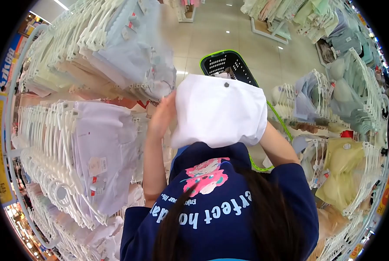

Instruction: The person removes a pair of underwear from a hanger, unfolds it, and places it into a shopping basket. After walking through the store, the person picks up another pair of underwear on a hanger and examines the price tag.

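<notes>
A piece of white clothing (pixel 220 111) with a round metal button near its top edge is held up in front of my chest. My left hand (pixel 161 115) is closed at its left edge, the fingertips partly hidden behind the fabric. My right forearm (pixel 279 143) reaches up to the right side of the clothing, but the hand itself is covered by it. Just beyond the top edge stands a black shopping basket (pixel 247 71) with a green rim, holding something I cannot make out.
On the left, racks hold lavender shorts (pixel 103 148) and pale garments (pixel 133 56) on white hangers. To the right hang a yellow garment (pixel 340 167) and grey-green ones (pixel 346 91). A tiled floor (pixel 212 26) runs ahead between the racks. A green handle (pixel 281 119) loops beside my right arm.
</notes>
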The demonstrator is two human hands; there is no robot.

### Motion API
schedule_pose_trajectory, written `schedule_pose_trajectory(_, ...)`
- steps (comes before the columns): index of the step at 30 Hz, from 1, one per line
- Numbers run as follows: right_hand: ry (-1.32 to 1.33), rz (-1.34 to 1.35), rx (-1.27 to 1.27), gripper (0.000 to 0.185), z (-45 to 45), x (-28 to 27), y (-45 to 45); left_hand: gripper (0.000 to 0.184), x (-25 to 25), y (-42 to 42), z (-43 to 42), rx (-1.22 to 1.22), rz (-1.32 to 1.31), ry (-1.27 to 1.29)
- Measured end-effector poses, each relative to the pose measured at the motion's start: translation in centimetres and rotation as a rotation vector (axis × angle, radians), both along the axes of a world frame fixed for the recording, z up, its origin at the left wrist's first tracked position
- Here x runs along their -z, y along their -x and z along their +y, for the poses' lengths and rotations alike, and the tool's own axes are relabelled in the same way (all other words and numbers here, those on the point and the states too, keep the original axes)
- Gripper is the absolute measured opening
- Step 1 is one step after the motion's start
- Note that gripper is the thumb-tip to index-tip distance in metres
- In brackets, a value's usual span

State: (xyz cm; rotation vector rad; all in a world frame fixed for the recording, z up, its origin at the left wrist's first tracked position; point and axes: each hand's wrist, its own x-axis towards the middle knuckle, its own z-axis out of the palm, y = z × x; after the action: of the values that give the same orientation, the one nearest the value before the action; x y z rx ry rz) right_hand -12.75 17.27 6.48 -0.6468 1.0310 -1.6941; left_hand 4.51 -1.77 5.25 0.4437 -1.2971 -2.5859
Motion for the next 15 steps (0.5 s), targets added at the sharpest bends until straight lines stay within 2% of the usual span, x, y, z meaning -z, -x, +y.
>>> schedule_pose_trajectory(3,-0.008,0.382,-0.008,0.038,1.6,-1.3,-0.7,0.06,2.5,1.1,1.3,0.18,0.066,-0.493)
schedule_pose_trajectory(4,-0.033,0.531,-0.008,0.037,2.0,-1.0,-0.6,0.059,2.8,1.1,1.8,0.241,0.123,-0.432)
schedule_pose_trajectory(6,-0.069,0.656,0.009,0.037,2.7,-0.4,-0.3,0.057,3.2,0.6,3.2,0.121,0.007,-0.408)
schedule_pose_trajectory(7,-0.08,0.628,0.026,0.037,3.0,-0.1,-0.2,0.056,3.2,0.5,3.7,0.063,-0.05,-0.395)
schedule_pose_trajectory(9,-0.071,0.389,0.061,0.037,3.6,0.4,-0.1,0.054,2.3,0.6,3.7,0.056,-0.045,-0.405)
schedule_pose_trajectory(11,-0.024,-0.035,0.091,0.037,4.0,0.8,-0.2,0.053,0.5,0.8,3.1,0.042,-0.031,-0.379)
schedule_pose_trajectory(14,-0.032,-0.06,0.057,0.037,4.3,1.5,0.0,0.049,-1.7,0.8,1.7,-0.005,-0.137,-0.27)
schedule_pose_trajectory(15,-0.041,0.164,0.007,0.039,4.3,2.2,0.3,0.049,-2.1,0.8,1.1,-0.014,-0.161,-0.239)
